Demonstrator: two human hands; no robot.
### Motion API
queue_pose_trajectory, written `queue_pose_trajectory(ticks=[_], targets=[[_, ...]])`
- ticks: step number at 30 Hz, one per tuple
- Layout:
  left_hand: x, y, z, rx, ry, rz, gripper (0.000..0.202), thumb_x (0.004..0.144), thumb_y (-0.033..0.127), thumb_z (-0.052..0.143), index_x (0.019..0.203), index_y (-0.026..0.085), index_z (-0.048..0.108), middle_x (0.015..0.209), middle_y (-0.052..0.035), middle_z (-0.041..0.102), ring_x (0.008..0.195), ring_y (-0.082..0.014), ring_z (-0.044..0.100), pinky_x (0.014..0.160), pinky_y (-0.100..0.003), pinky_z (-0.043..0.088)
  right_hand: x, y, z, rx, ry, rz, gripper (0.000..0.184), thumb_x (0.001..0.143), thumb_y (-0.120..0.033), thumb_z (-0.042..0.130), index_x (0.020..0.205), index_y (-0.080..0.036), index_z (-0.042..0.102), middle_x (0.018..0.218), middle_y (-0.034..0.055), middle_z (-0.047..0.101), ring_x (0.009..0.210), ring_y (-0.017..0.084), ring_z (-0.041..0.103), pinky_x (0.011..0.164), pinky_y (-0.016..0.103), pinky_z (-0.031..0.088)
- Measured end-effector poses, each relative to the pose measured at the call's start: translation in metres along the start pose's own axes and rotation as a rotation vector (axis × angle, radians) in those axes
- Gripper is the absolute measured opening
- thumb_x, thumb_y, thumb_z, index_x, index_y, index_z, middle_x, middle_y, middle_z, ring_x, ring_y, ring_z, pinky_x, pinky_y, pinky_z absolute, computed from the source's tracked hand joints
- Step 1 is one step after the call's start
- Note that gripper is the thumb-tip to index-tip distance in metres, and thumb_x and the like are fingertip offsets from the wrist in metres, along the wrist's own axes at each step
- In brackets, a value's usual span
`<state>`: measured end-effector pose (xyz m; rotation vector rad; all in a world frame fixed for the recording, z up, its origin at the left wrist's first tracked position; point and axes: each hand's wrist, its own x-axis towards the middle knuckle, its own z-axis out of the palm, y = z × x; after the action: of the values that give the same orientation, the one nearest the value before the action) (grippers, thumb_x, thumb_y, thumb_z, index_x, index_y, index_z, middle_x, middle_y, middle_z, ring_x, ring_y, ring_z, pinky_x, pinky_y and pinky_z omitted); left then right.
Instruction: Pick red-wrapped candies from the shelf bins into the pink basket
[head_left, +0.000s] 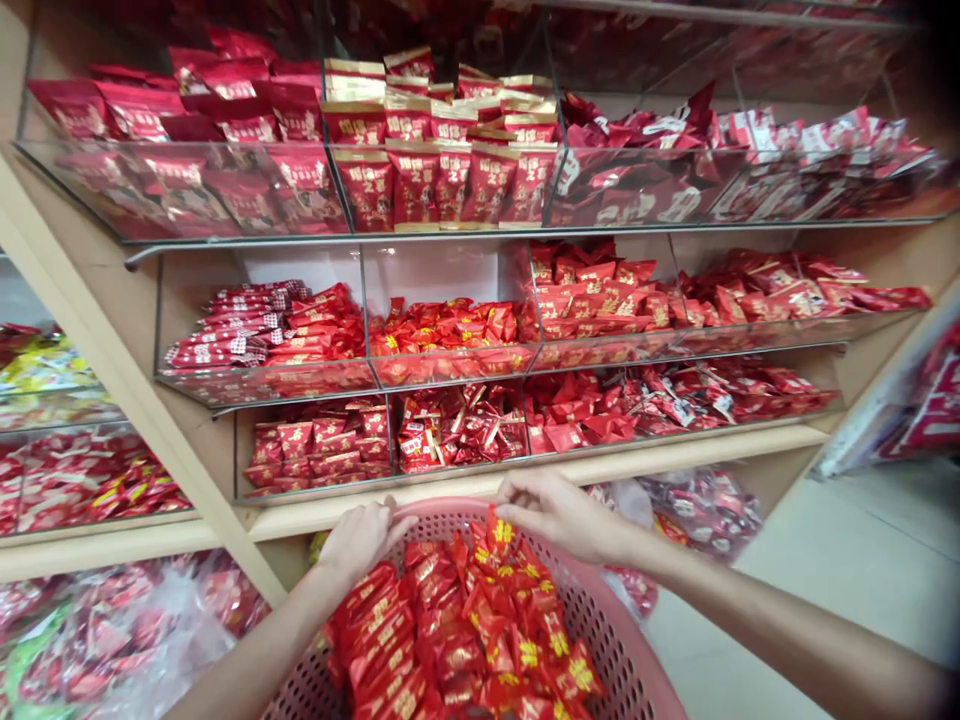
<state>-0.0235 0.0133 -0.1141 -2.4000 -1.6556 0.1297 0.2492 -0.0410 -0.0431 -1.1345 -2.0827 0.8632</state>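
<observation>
A pink perforated plastic basket [637,650] stands in front of me, filled with red wrapped snack packets [450,625], some with gold and yellow print. My left hand [364,540] is closed on the far left part of the basket's rim, thumb pointing inward. Over the far right rim, my right hand [555,512] has its fingers curled in a pinch at the top of a red packet with yellow print [501,537]. That packet stands up at the far end of the pile. The fingertips of my right hand are partly hidden.
Ahead is a wooden shelf unit [525,482] with clear-walled bins of red packets [450,325] in tiers. Gold-topped packets [442,180] fill an upper bin. Plastic bags of packets lie below at left [127,640] and right [705,510]. Pale floor [862,570] shows at right.
</observation>
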Motion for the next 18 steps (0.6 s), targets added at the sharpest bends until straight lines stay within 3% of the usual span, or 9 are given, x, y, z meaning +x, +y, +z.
queue_pose_trajectory(ticks=[4, 11, 18], targets=[[0.001, 0.001, 0.0, 0.014, -0.003, 0.004, 0.059, 0.089, 0.052, 0.021, 0.11, 0.007, 0.053, 0.08, -0.0177, 0.068, 0.077, -0.0323, 0.065, 0.065, -0.039, 0.046, -0.027, 0.029, 0.018, -0.155, -0.156, 0.037, 0.013, 0.083, -0.025, 0.049, 0.076, -0.017, 0.057, 0.063, -0.002, 0.055, 0.057, 0.01, 0.047, 0.054, 0.021, 0.035], [0.002, 0.001, 0.001, -0.011, -0.023, -0.017, 0.058, 0.088, 0.053, 0.025, 0.115, 0.009, 0.051, 0.082, -0.0174, 0.068, 0.079, -0.0327, 0.065, 0.064, -0.039, 0.047, -0.044, 0.024, 0.008, -0.369, -0.407, 0.005, 0.011, 0.079, -0.014, 0.049, 0.072, -0.018, 0.057, 0.068, -0.001, 0.057, 0.062, 0.011, 0.049, 0.056, 0.02, 0.032], [0.001, 0.001, 0.003, 0.028, 0.019, 0.0, 0.059, 0.088, 0.053, 0.023, 0.113, 0.007, 0.052, 0.08, -0.0172, 0.068, 0.077, -0.0328, 0.065, 0.064, -0.04, 0.048, -0.047, 0.04, 0.019, -0.509, -0.397, -0.047, 0.015, 0.081, -0.015, 0.044, 0.077, -0.019, 0.058, 0.077, 0.0018, 0.061, 0.072, 0.014, 0.054, 0.06, 0.023, 0.034]])
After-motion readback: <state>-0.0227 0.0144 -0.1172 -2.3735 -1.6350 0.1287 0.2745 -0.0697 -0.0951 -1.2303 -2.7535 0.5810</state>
